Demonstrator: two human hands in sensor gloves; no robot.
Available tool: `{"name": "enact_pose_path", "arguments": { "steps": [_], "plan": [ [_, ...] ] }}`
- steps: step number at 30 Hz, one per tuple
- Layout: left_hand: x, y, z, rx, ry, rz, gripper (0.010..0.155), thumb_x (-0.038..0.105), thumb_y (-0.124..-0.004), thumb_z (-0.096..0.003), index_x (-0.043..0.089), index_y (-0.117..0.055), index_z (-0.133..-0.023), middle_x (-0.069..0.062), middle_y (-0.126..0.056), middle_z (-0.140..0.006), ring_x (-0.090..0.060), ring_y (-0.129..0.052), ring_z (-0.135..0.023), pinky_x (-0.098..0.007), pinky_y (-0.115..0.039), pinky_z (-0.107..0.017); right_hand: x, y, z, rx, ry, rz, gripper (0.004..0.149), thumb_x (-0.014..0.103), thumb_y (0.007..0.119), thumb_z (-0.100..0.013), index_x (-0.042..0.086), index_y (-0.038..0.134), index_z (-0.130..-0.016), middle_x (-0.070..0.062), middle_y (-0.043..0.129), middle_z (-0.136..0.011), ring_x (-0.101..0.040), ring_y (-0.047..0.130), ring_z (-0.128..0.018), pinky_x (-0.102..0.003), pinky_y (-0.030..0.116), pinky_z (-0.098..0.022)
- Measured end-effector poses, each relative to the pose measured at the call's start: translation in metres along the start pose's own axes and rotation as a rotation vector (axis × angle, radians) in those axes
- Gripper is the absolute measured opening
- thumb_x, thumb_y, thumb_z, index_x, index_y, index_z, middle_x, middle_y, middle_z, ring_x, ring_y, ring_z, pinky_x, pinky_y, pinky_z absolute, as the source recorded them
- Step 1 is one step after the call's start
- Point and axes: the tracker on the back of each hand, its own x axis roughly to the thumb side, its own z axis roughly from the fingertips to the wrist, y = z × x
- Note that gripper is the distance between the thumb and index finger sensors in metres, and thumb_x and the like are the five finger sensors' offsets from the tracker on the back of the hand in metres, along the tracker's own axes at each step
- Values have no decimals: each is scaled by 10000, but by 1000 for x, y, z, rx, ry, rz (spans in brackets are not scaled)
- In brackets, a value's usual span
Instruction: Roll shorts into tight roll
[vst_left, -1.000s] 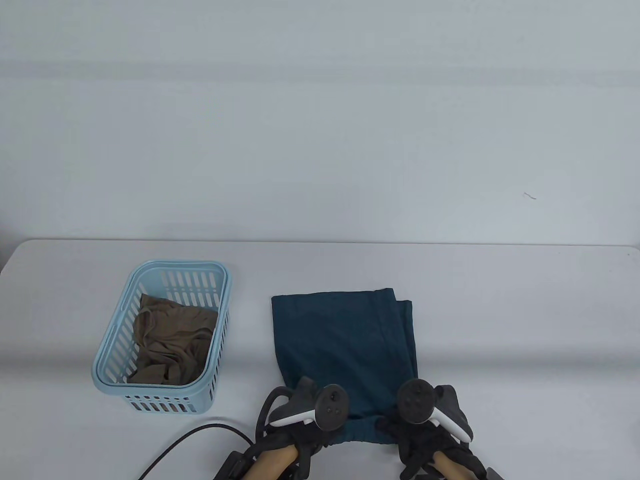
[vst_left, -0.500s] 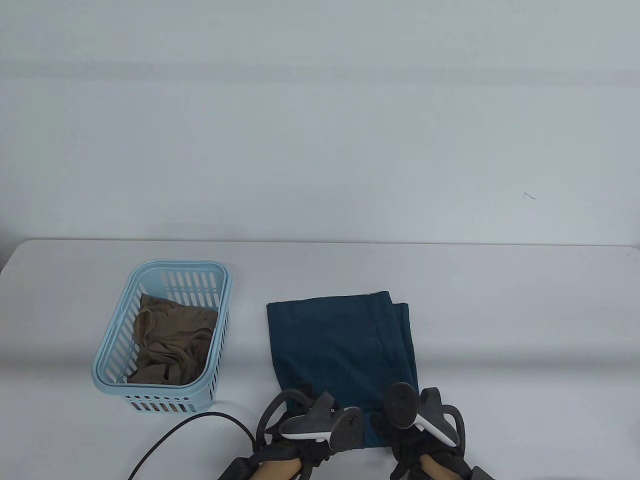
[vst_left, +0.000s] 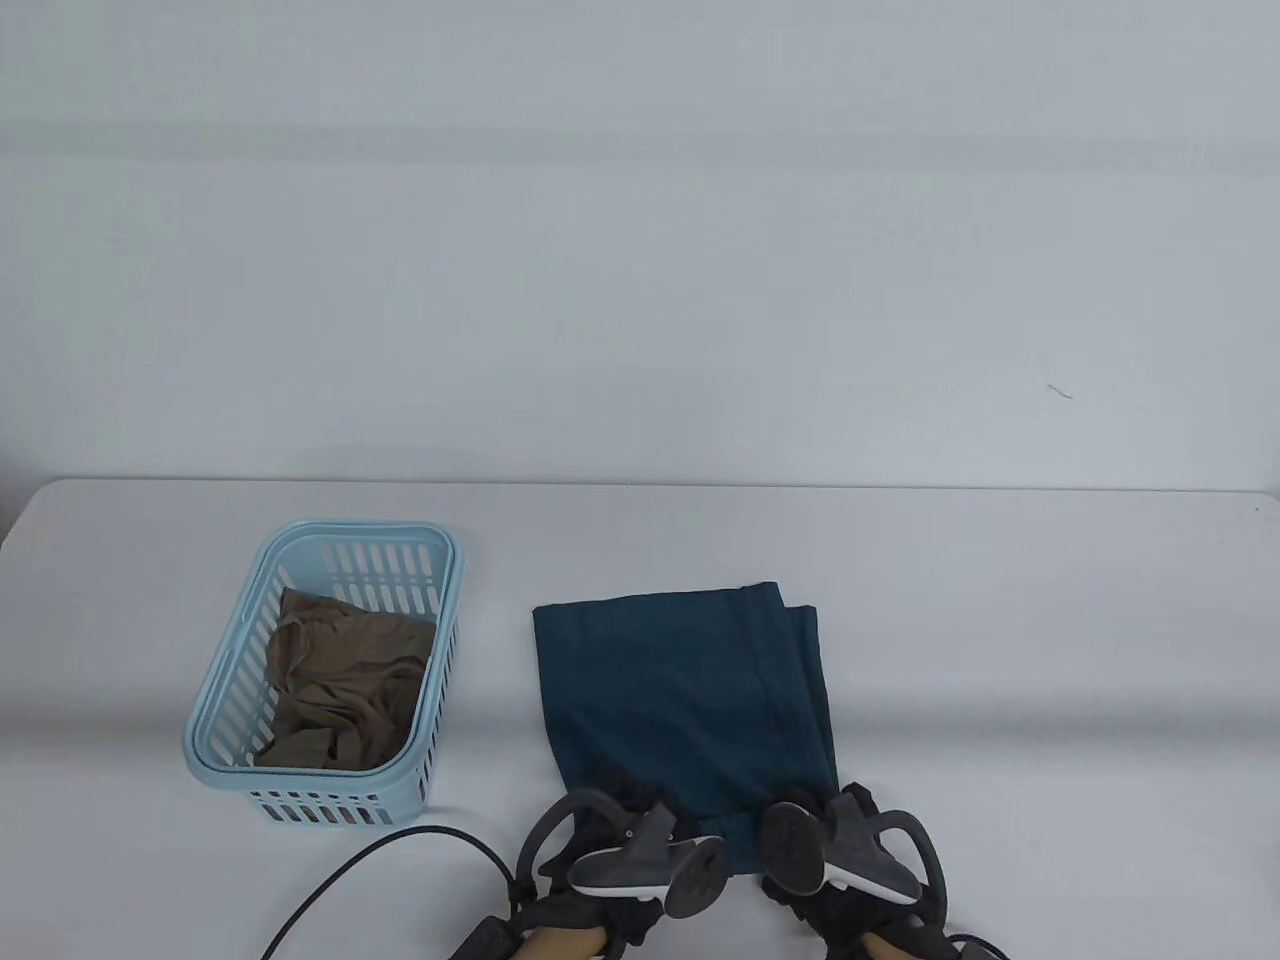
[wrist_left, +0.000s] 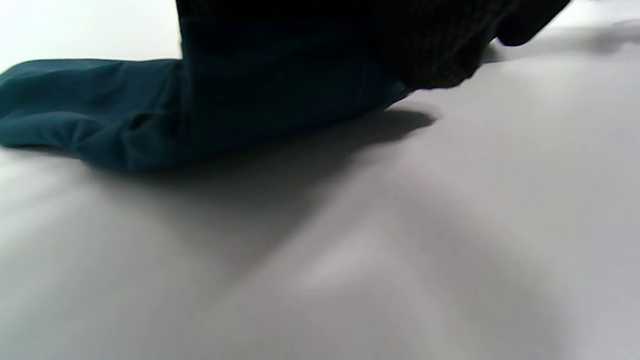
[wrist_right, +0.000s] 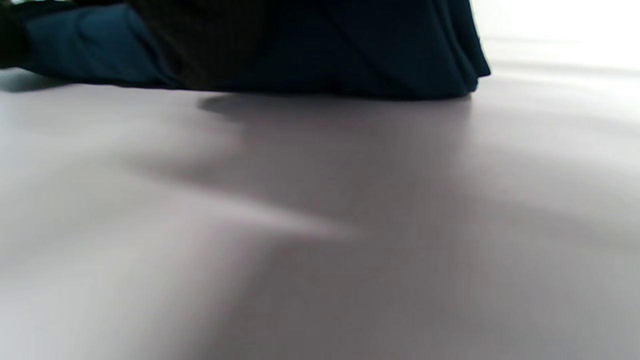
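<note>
The dark teal shorts (vst_left: 690, 690) lie folded into a long strip on the grey table, running from the middle toward the near edge. My left hand (vst_left: 628, 800) grips the near left corner. My right hand (vst_left: 828, 802) grips the near right corner. The near end is turned over into a first short fold between the hands. In the left wrist view the gloved fingers (wrist_left: 400, 45) press on the raised teal fabric (wrist_left: 100, 110). In the right wrist view the glove (wrist_right: 200, 45) lies on the fabric (wrist_right: 400, 55). The trackers hide most of the fingers.
A light blue slotted basket (vst_left: 215, 700) stands at the left of the shorts, with a brown garment (vst_left: 340, 690) in it. A black cable (vst_left: 380, 860) curves over the table near my left hand. The table's far edge (vst_left: 640, 486) meets a white wall.
The shorts slid slightly toward me and to the left. Both hands tipped forward over the near end, and that end, which stuck out behind the hands, is now folded over.
</note>
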Motion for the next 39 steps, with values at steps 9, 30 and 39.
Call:
{"name": "enact_pose_path", "arguments": {
  "steps": [9,30,39],
  "plan": [
    [-33,8,2,-10,37,366,566,299,-665,-473,86,-732,-994,-199,-841,-990,-391,-877,-895,-736,-459,-667,-14,-8,-3,64,16,-281,551,387,585,-498,139,661,-984,-141,661,-1000,-405,578,-918,-713,297,-678],
    [-19,30,17,90,-3,130,494,316,-751,-471,158,-767,-940,-198,-697,-1030,-411,-725,-912,-710,-442,-690,-7,-6,-3,-38,157,-247,497,380,522,-524,117,742,-884,-155,767,-872,-414,684,-812,-745,289,-660],
    [-11,12,5,23,14,36,676,385,-748,-460,82,-615,-1049,-254,-527,-1108,-473,-586,-975,-722,-372,-688,-4,-14,9,-65,-2,-103,594,419,673,-484,166,572,-1011,-135,540,-1052,-415,459,-966,-734,188,-672]
  ]
}}
